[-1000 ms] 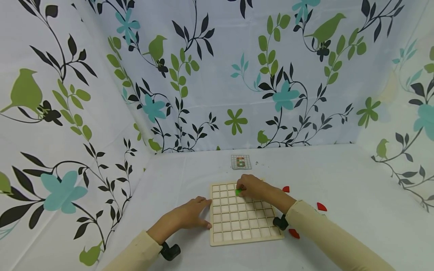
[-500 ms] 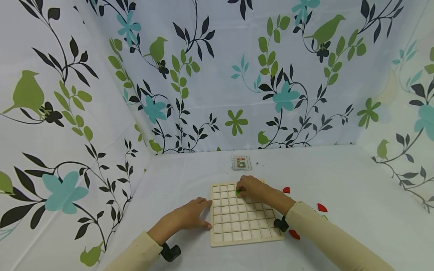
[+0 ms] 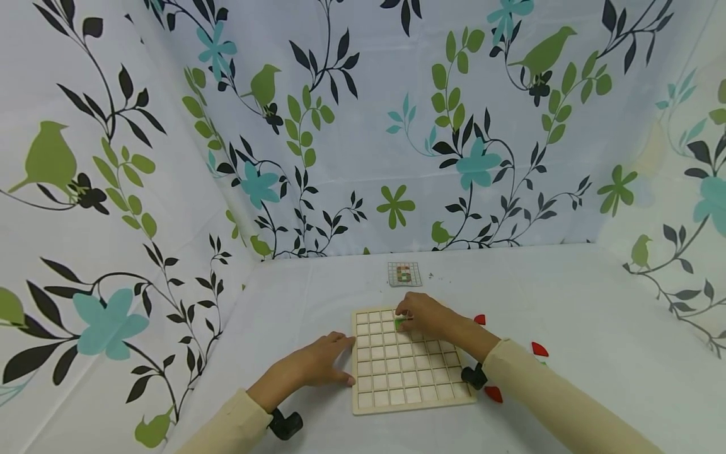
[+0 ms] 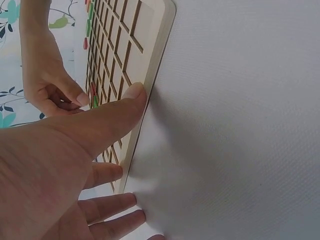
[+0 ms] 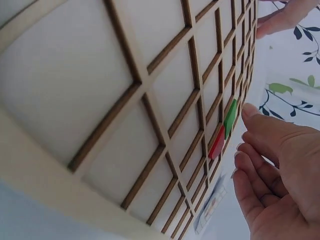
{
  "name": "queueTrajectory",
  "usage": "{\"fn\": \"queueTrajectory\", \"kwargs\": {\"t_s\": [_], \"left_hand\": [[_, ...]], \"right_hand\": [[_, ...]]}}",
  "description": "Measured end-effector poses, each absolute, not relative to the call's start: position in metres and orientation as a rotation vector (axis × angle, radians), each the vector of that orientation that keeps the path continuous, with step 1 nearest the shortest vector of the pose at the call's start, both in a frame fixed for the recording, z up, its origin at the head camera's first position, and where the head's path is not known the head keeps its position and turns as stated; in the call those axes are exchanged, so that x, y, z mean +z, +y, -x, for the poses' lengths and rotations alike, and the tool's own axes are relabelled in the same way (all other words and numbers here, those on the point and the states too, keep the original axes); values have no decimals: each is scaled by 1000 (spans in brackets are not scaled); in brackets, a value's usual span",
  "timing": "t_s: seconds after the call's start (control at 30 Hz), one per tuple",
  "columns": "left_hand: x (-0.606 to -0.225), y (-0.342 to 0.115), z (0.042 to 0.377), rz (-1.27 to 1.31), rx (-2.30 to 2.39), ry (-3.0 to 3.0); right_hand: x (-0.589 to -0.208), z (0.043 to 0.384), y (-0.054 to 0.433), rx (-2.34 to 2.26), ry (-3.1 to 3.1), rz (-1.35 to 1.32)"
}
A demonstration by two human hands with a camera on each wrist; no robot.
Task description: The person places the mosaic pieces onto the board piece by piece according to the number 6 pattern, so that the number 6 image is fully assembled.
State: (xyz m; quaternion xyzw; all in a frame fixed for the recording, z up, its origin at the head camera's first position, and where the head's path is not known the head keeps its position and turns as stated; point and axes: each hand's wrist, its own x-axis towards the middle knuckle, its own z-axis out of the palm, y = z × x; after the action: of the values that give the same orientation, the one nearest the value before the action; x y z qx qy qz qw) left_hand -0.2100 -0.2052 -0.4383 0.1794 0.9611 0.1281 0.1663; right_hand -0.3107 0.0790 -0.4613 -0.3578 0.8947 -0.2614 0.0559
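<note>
A pale wooden grid board (image 3: 414, 408) lies flat on the white cloth. My left hand (image 3: 320, 360) rests along its left side; in the left wrist view the thumb (image 4: 117, 110) sits on the rim and the fingers are spread. Over the board's far part is my right hand (image 3: 422, 313), fingers loosely bent, right at a green tile (image 3: 399, 325). The right wrist view has that green tile (image 5: 230, 118) lying in the grid beside a red tile (image 5: 216, 142), with thumb tip close by and nothing gripped. Seen from the head, the hand hides the red tile.
Behind the board lies a small card (image 3: 404, 274) printed with a grid and coloured squares. Several loose pieces are right of the board, among them a red rounded one (image 3: 539, 349) and another red piece (image 3: 493, 393) near the right sleeve. A patterned curtain (image 3: 363, 126) stands behind.
My right hand's fingers have parted slightly at the green tile, and more of it shows. The left hand keeps its place at the board's edge.
</note>
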Motion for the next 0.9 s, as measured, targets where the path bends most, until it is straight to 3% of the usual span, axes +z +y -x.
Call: {"fn": "queueTrajectory", "kwargs": {"t_s": [0.33,0.9], "left_hand": [[-437,-204,209,-491,387,2718],[-437,-204,212,-491,362,2716]], "right_hand": [[-453,309,114,-900,2810,1072],[-450,302,190,-939,2926,747]]}}
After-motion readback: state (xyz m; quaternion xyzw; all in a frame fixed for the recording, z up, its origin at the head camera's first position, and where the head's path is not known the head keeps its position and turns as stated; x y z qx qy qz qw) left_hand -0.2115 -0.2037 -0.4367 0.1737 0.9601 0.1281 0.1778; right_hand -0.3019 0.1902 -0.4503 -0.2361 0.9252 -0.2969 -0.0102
